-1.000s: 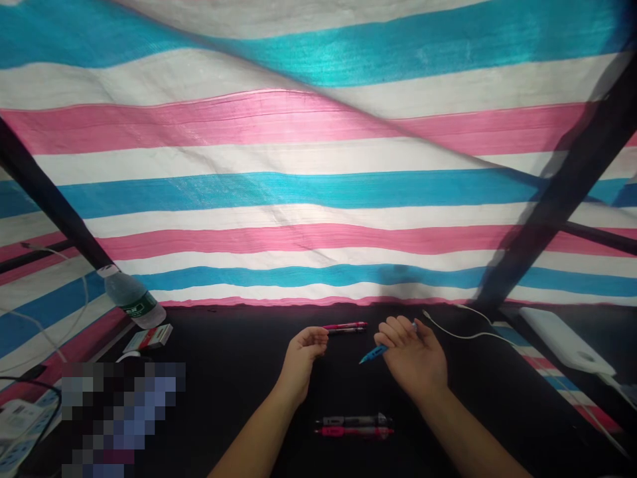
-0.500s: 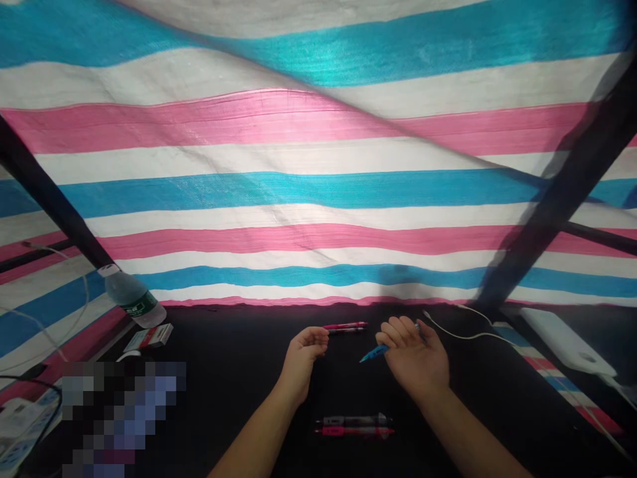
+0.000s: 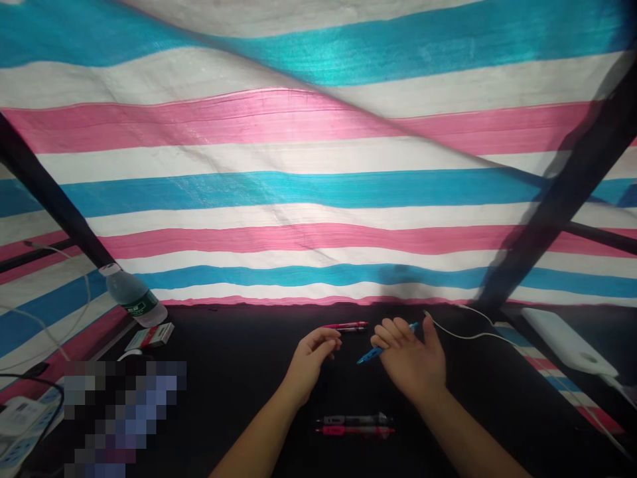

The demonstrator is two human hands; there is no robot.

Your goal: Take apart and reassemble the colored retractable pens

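My right hand [image 3: 411, 355] holds a blue pen [image 3: 371, 355] across its curled fingers, tip pointing left and down, thumb raised. My left hand [image 3: 311, 362] hovers just left of the pen tip with its fingers curled in a loose pinch; what they hold, if anything, is too small to see. Beyond the hands a pink pen [image 3: 346, 326] lies flat on the black table [image 3: 229, 372]. Between my forearms, nearer to me, lie a dark grey pen [image 3: 354, 419] and a pink pen [image 3: 354, 431] side by side.
A striped pink, blue and white tarp [image 3: 308, 166] hangs behind the table. A water bottle [image 3: 130, 297] leans at the back left beside a small red and white box [image 3: 148, 337]. A white cable [image 3: 462, 328] and white power bank [image 3: 567, 340] lie right. A power strip [image 3: 20, 428] sits far left.
My left hand has shifted slightly right, toward the blue pen's tip. The thumb of my right hand has lifted away from the fingers, and the pen's rear end now shows above them.
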